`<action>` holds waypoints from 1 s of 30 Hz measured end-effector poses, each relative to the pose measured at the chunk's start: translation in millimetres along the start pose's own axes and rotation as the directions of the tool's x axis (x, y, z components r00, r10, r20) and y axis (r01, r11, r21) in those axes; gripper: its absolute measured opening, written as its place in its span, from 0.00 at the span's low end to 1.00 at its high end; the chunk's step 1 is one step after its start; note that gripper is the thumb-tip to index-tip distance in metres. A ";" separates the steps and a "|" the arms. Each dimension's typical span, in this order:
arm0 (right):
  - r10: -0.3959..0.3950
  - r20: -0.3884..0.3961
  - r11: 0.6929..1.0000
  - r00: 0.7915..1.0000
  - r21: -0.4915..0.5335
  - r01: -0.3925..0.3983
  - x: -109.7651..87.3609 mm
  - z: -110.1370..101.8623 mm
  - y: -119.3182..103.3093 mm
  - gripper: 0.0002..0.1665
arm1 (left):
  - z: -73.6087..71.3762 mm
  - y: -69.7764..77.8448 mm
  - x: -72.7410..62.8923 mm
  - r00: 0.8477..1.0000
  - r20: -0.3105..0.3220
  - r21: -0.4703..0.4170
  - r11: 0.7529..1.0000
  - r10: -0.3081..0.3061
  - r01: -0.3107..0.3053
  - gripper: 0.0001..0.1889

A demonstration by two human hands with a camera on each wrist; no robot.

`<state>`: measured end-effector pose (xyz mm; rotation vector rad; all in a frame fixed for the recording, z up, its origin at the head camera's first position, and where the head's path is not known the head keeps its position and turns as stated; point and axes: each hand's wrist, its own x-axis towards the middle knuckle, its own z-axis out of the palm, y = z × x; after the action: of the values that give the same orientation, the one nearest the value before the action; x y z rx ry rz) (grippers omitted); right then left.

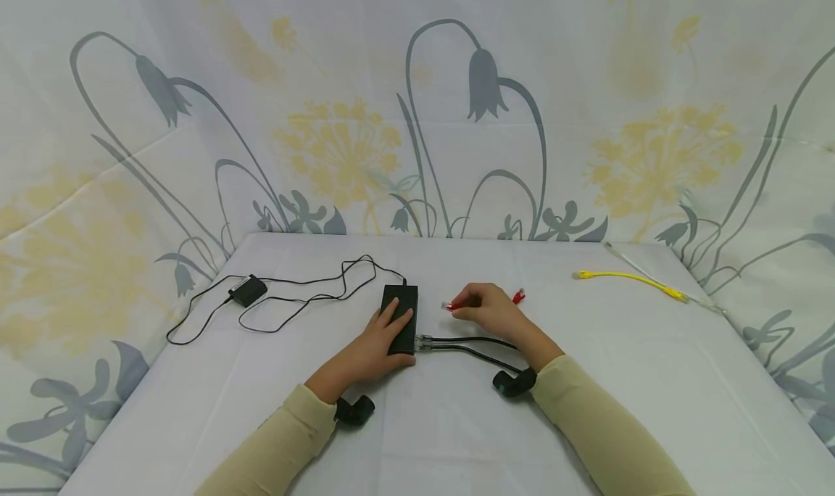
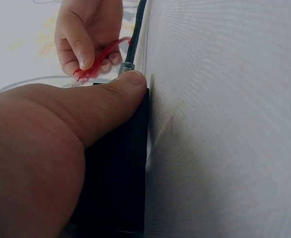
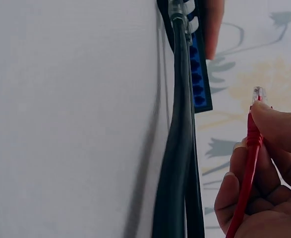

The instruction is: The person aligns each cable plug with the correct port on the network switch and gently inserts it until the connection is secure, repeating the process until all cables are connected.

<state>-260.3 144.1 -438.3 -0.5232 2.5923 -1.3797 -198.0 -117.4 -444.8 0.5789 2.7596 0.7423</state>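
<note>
A black network switch lies on the white table, a row of blue ports along its right side. Spread over its top is my left hand, fingers fairly straight, the thumb along the near end. Two black network cables are plugged into the ports nearest me. To the right of the switch, my right hand pinches a red network cable just behind its clear plug. That plug points toward the switch and is apart from it. The cable's other red end shows beyond the hand.
A thin black power cord runs from the switch's far end to a black adapter at the left. On the right lie a yellow network cable and a white cable. A flower-patterned curtain rises behind the table.
</note>
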 end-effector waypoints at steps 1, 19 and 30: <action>-0.003 0.001 1.000 1.000 0.001 0.003 0.4 0.9 -0.5 0.05 | -0.2 0.2 -0.2 1.000 0.001 0.001 1.000 -0.001 0.001 0.43; -0.021 0.054 1.000 0.998 -0.019 0.022 1.9 16.8 -8.4 0.03 | -0.6 0.6 -0.5 1.000 -0.002 0.001 1.000 0.007 -0.007 0.44; -0.051 0.098 0.995 0.994 -0.077 0.059 3.0 24.4 -10.2 0.04 | -1.8 1.6 -2.0 1.000 -0.005 -0.006 1.000 0.012 -0.012 0.44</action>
<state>-253.4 118.9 -443.5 -0.6611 2.5827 -1.2382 -196.2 -117.8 -442.2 0.5941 2.7602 0.7550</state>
